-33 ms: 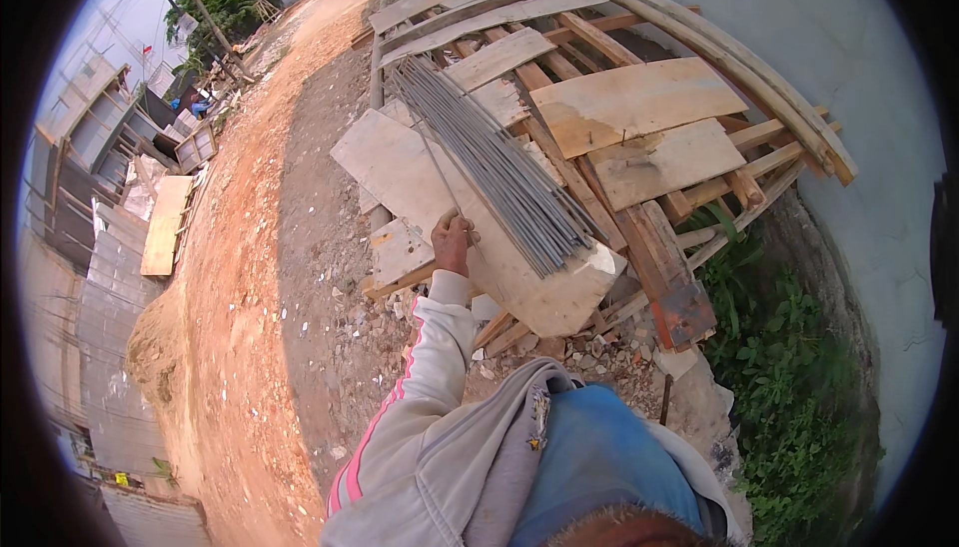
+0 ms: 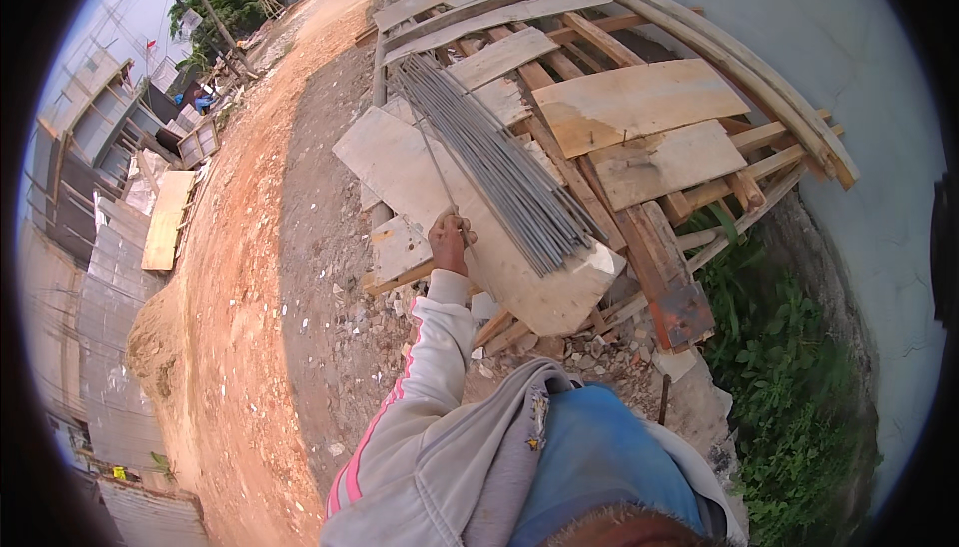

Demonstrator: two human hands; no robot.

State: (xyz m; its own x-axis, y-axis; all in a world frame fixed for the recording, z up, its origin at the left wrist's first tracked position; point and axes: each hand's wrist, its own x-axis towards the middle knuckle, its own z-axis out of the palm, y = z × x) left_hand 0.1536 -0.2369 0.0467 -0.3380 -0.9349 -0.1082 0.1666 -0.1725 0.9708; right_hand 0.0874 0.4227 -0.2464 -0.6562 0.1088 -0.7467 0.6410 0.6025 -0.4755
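Grey steel rod (image 2: 437,162), left grip (image 2: 450,237) pinching its end

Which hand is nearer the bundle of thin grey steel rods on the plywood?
Left. The left hand reaches up beside the bundle of thin grey steel rods, fingers closed around one thin rod pulled from it. The right hand is out of view.

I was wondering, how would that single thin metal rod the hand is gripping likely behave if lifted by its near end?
The thin rod is long and very slender, so it would probably bow and whip at its far end. Gripped by the left hand at one end only, it may feel tip-heavy. Its smooth grey surface suggests it could slide across the rod bundle and the pale boards.
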